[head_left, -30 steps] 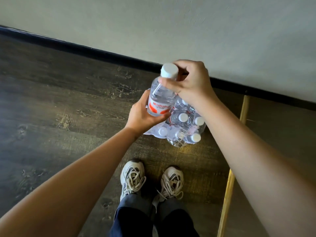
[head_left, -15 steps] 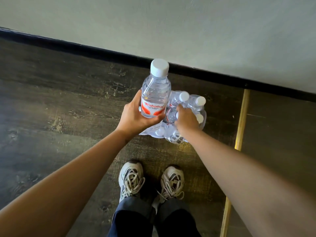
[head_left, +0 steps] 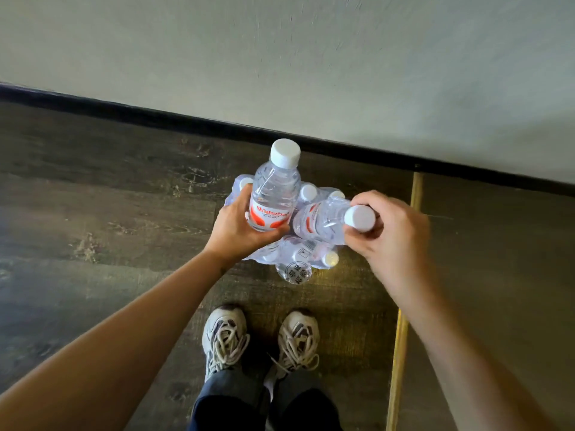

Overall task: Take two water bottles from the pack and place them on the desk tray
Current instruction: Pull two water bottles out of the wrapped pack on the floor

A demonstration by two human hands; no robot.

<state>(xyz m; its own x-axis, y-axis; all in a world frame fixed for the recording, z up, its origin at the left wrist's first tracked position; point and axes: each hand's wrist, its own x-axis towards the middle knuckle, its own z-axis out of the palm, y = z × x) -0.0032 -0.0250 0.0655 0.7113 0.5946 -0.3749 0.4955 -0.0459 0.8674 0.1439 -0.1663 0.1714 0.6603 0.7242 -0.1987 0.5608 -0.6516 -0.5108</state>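
A shrink-wrapped pack of water bottles (head_left: 294, 261) sits on the dark wood floor near the wall. My left hand (head_left: 241, 228) grips a clear bottle (head_left: 273, 194) with a white cap and a red-and-white label, held upright above the pack. My right hand (head_left: 389, 231) is closed around the neck of a second bottle (head_left: 323, 220), which lies tilted with its white cap toward me and its base over the pack. Several white caps of other bottles show through the torn wrap. No desk tray is in view.
A black baseboard (head_left: 342, 147) runs along the pale wall just behind the pack. A brass floor strip (head_left: 401, 306) runs to the right. My two sneakers (head_left: 258, 340) stand just in front of the pack.
My right hand went from the first bottle's cap down into the pack, closed on a second bottle and has lifted it out, tilted. My left hand still holds the first bottle upright.
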